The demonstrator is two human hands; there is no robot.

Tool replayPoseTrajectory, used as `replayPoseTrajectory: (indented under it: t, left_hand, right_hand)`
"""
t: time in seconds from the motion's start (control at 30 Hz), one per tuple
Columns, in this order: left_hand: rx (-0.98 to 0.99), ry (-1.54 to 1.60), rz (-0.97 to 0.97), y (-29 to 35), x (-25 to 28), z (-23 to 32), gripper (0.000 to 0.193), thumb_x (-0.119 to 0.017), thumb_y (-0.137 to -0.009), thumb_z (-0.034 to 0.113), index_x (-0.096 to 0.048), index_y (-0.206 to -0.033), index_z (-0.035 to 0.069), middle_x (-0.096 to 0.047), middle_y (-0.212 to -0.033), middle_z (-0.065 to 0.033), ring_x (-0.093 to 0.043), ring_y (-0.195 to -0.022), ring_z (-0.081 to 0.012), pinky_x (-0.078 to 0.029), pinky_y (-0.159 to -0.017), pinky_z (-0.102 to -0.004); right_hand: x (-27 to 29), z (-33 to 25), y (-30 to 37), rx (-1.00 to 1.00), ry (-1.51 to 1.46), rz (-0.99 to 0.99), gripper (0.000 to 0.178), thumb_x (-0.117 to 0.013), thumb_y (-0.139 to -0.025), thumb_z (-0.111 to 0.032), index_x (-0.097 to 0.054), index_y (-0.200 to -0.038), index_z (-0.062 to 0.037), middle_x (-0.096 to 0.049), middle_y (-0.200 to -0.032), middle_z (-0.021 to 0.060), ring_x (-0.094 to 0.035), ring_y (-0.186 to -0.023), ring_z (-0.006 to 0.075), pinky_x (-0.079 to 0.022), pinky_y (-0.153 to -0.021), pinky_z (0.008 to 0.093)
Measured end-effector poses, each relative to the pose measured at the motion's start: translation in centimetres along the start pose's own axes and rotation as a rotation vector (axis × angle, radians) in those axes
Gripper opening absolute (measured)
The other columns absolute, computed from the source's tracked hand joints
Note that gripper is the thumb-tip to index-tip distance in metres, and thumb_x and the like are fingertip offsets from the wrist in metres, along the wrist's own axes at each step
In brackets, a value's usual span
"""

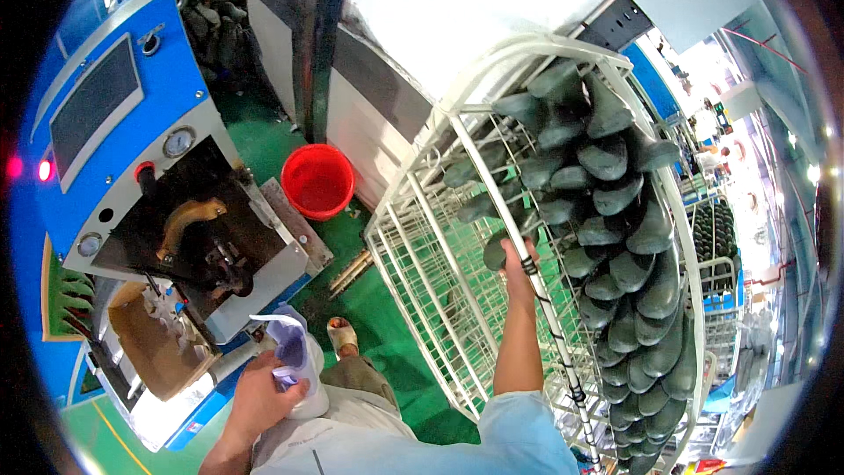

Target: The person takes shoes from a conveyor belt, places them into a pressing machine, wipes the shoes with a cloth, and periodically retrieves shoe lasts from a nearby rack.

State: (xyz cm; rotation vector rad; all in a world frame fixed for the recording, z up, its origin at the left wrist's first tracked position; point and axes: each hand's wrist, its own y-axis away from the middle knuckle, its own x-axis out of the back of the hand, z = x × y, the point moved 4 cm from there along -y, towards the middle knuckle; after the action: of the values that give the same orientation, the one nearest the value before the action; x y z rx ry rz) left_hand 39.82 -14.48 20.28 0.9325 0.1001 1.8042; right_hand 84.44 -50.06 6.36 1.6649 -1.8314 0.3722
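Note:
My left hand [265,394], at the lower left, is closed around a white shoe upper [309,400] with a lavender lining showing at its opening. It is held close to my body, beside the blue machine. My right hand [518,257] reaches out to the white wire rack [479,163]. Its fingers are wrapped around a dark shoe last [495,251] next to the rack's upright post; part of the grip is hidden. Many more dark shoe lasts [607,198] hang in overlapping rows on the right of that hand.
At the left stands a blue machine [176,70] with gauges and a curved brown part inside. A red bucket [317,181] is on the green floor by the wall. An open cardboard box [158,356] sits below the machine. Further racks stand at the far right.

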Motion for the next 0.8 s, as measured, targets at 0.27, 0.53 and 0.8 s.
replayPoseTrajectory:
  t: [0.27, 0.53, 0.8]
  left_hand:
    - [0.36, 0.069, 0.115, 6.3, 8.9, -6.3, 0.042, -0.072, -0.073, 0.042, -0.07, -0.088, 0.004, -0.07, -0.078, -0.0139, -0.069, -0.073, -0.0252, -0.053, -0.068, -0.0362]
    - [-0.178, -0.366, 0.475, 12.3, 10.3, -6.2, 0.053, -0.068, -0.073, 0.058, -0.066, -0.076, 0.005, -0.06, -0.078, -0.0144, -0.064, -0.074, -0.033, -0.054, -0.064, -0.0404]
    - [-0.101, -0.174, 0.661, 18.6, 13.3, -13.1, 0.049, -0.073, -0.072, 0.051, -0.061, -0.064, 0.003, -0.055, -0.073, -0.0098, -0.059, -0.064, -0.028, -0.052, -0.058, -0.0384]
  right_hand:
    - [-1.8, -5.9, 2.3, 0.112, 0.337, -0.025, 0.054, -0.044, -0.096, -0.047, -0.053, -0.133, -0.0089, -0.056, -0.125, 0.0156, -0.056, -0.109, 0.0271, -0.043, -0.093, 0.0444]
    - [-19.6, -19.0, 40.1, -0.016, -0.596, -1.305, 0.05, -0.06, -0.094, -0.026, -0.045, -0.135, -0.0012, -0.056, -0.125, 0.0169, -0.063, -0.099, 0.0228, -0.053, -0.085, 0.034]
    - [-29.6, -22.4, 57.2, 0.334, 0.024, -1.696, 0.083, -0.069, -0.087, -0.009, -0.015, -0.149, -0.0005, -0.053, -0.13, 0.0167, -0.058, -0.104, 0.0175, -0.05, -0.087, 0.0311]
